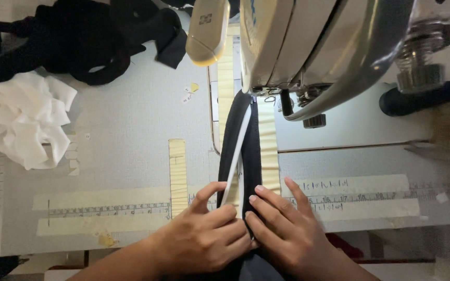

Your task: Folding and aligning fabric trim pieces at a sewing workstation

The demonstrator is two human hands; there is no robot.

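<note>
Head view: needle hidden behind sewing machine [308,47].

Left hand [204,240] and right hand [287,229] pressed flat on dark fabric strip [251,140] with white piping [237,151]; sewing machine [308,47] beyond fingertips.

Both forearms come in from the bottom edge and the two hands meet side by side, knuckles touching. The left hand [204,237] lies palm down, its thumb raised and its fingers curled inward. The right hand [286,231] lies flat, fingers extended and slightly spread, pressing down.
</note>
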